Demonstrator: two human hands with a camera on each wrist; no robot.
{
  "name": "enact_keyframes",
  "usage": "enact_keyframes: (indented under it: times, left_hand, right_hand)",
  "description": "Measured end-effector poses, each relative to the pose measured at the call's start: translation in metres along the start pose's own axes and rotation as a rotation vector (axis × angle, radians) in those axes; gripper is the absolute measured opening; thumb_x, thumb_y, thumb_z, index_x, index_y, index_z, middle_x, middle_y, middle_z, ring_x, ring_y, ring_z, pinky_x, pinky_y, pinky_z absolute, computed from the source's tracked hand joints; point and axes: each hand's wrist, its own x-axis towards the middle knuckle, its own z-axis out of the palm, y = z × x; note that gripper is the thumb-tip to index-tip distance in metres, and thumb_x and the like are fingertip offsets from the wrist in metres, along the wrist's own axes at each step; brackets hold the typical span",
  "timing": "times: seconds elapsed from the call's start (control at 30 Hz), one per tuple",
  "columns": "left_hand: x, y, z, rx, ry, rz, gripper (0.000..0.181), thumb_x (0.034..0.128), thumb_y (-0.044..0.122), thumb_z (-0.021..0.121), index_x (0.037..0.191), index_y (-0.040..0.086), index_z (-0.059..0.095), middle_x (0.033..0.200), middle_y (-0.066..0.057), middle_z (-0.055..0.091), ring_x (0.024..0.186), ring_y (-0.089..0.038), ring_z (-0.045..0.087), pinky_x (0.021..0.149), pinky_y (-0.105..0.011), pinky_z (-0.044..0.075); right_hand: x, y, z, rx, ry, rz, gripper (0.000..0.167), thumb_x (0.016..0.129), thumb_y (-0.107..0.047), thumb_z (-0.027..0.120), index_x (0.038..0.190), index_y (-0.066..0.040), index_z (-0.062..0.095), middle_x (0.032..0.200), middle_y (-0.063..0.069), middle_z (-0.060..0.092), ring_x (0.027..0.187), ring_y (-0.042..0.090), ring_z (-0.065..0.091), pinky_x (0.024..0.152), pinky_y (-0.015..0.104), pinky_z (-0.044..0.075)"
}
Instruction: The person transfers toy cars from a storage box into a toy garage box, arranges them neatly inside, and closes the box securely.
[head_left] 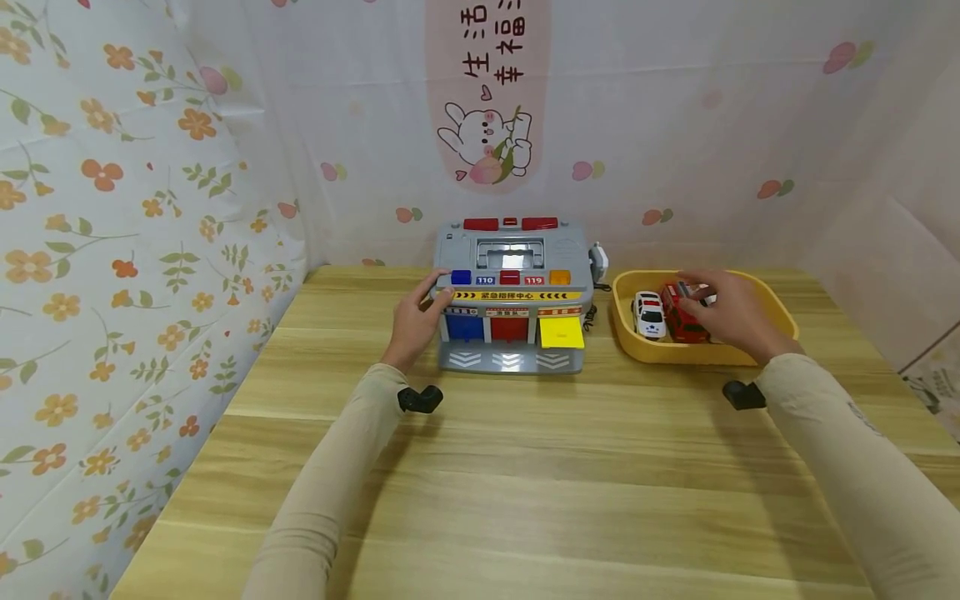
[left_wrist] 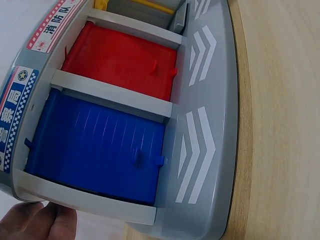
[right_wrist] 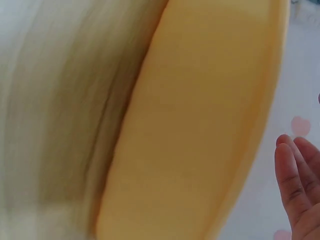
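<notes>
A grey toy emergency station (head_left: 510, 287) stands at the back of the table. Its blue door (left_wrist: 100, 145) and red door (left_wrist: 120, 60) are down, while the yellow door (head_left: 561, 332) is swung up. My left hand (head_left: 414, 323) holds the station's upper left corner, thumb at the front and fingers round the side. To the right, my right hand (head_left: 726, 310) reaches over a yellow basket (head_left: 675, 354), fingers extended above a red toy fire truck (head_left: 682, 315). Left of that truck lies a white toy police car (head_left: 648, 315). The hand partly hides the basket's contents.
A white piece with a dark coiled cord (head_left: 597, 262) hangs at the station's right side, between it and the basket. Floral cloth (head_left: 337, 125) rises behind the wooden table (head_left: 525, 475), with more along the left.
</notes>
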Motion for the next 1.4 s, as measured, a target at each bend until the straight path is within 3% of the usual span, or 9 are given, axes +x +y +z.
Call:
enact_keyframes:
  times: [0.17, 0.3, 0.67, 0.83, 1.03, 1.4]
  left_hand:
    - [-0.001, -0.001, 0.001, 0.02, 0.0, -0.006, 0.039, 0.0988, 0.047, 0.058, 0.136, 0.039, 0.058, 0.16, 0.005, 0.041, 0.148, -0.023, 0.041, 0.116, -0.045, 0.042]
    - [-0.001, -0.003, 0.002, 0.013, -0.003, -0.013, 0.038, 0.0985, 0.047, 0.058, 0.136, 0.039, 0.058, 0.16, 0.005, 0.041, 0.148, -0.023, 0.04, 0.116, -0.044, 0.042]
    - [0.0, -0.001, 0.002, -0.003, -0.004, -0.019, 0.039, 0.0985, 0.048, 0.058, 0.137, 0.04, 0.058, 0.159, 0.005, 0.042, 0.145, -0.027, 0.045, 0.115, -0.046, 0.043]
    - [0.001, -0.001, 0.002, -0.002, -0.004, -0.013, 0.039, 0.0991, 0.047, 0.058, 0.138, 0.04, 0.057, 0.159, 0.004, 0.042, 0.146, -0.025, 0.044, 0.115, -0.045, 0.043]
    - [-0.001, 0.001, 0.0, -0.002, 0.006, -0.011, 0.038, 0.1, 0.044, 0.058, 0.137, 0.036, 0.058, 0.158, 0.002, 0.043, 0.147, -0.024, 0.042, 0.117, -0.045, 0.041]
    - [0.0, 0.001, -0.001, 0.009, 0.004, 0.0, 0.038, 0.0993, 0.045, 0.058, 0.137, 0.037, 0.058, 0.16, 0.002, 0.042, 0.146, -0.026, 0.044, 0.115, -0.044, 0.044]
  right_hand:
    - [-0.005, 0.015, 0.0, -0.053, 0.013, 0.019, 0.055, 0.097, -0.019, 0.065, 0.145, 0.002, 0.048, 0.137, 0.034, 0.053, 0.111, 0.048, 0.058, 0.085, 0.058, 0.054]
    - [-0.007, 0.021, -0.003, -0.087, -0.041, 0.034, 0.062, 0.095, -0.02, 0.067, 0.146, 0.006, 0.044, 0.142, 0.037, 0.047, 0.114, 0.052, 0.056, 0.092, 0.064, 0.05]
    - [-0.003, 0.031, -0.017, -0.245, -0.122, 0.035, 0.064, 0.091, -0.022, 0.068, 0.139, 0.015, 0.044, 0.132, 0.043, 0.05, 0.12, 0.058, 0.047, 0.102, 0.069, 0.04]
    - [0.002, 0.036, -0.02, -0.292, -0.174, 0.039, 0.065, 0.089, -0.02, 0.068, 0.136, 0.019, 0.044, 0.125, 0.044, 0.055, 0.114, 0.057, 0.052, 0.098, 0.068, 0.043]
    - [0.009, 0.037, -0.027, -0.286, -0.189, 0.066, 0.067, 0.09, -0.021, 0.068, 0.137, 0.019, 0.042, 0.119, 0.042, 0.059, 0.113, 0.059, 0.05, 0.097, 0.069, 0.042]
    - [0.004, 0.044, -0.023, -0.209, -0.189, 0.149, 0.068, 0.091, -0.023, 0.066, 0.137, 0.019, 0.041, 0.134, 0.043, 0.049, 0.121, 0.062, 0.042, 0.103, 0.07, 0.036]
